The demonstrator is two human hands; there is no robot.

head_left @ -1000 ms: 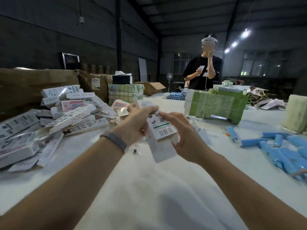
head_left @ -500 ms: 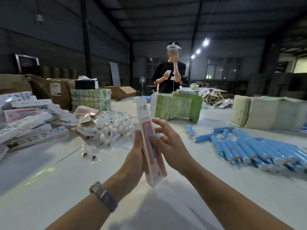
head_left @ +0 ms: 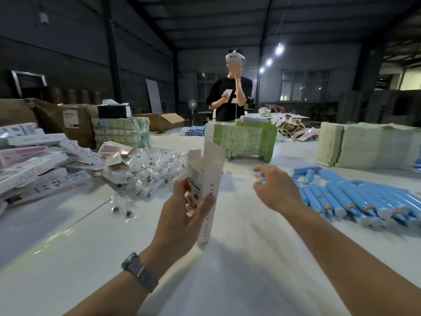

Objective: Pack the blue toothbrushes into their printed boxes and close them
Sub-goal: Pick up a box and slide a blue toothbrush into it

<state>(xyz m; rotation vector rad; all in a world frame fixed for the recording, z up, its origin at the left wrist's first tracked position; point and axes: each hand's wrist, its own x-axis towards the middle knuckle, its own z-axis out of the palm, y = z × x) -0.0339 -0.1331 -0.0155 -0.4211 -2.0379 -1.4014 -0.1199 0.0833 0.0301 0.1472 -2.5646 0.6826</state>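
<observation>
Our left hand (head_left: 182,213) pinches the tall white printed cardboard box (head_left: 206,190) upright, top flaps open, while our right hand (head_left: 276,190) hangs empty with fingers loosely curled, just beside the heap of blue plastic toothbrushes (head_left: 355,197) on the white table (head_left: 239,258). We judge the thin box could buckle under a tight pinch. A brush fed in askew might catch a flap.
</observation>
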